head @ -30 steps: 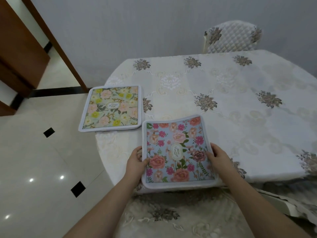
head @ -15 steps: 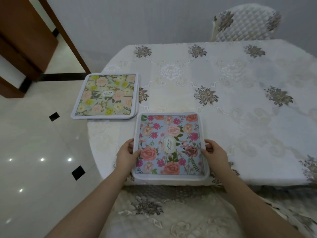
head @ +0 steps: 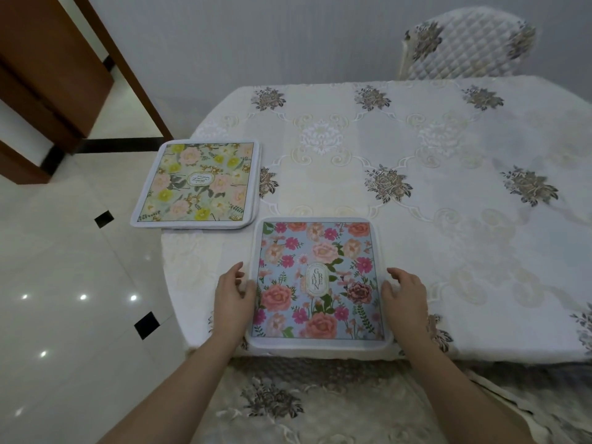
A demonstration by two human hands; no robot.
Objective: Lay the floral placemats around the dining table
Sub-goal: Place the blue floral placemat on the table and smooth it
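A blue placemat with pink and coral flowers (head: 317, 283) lies flat at the near edge of the dining table (head: 448, 219). My left hand (head: 234, 296) touches its left border with relaxed fingers. My right hand (head: 405, 293) rests beside its right border, fingers loosely spread, thumb at the edge. A green placemat with yellow and pink flowers (head: 197, 184) lies at the table's left edge, overhanging it slightly. It looks like a small stack, with another white border showing underneath.
A cream tablecloth with embroidered brown flowers covers the table and hangs down in front of me. A quilted chair (head: 464, 43) stands at the far side. A glossy tiled floor (head: 64, 299) and a brown door frame (head: 128, 75) are at the left.
The blue placemat, curled up at its far edge a second ago, now lies flat. My hands have loosened their hold on its sides. The view has shifted a little.
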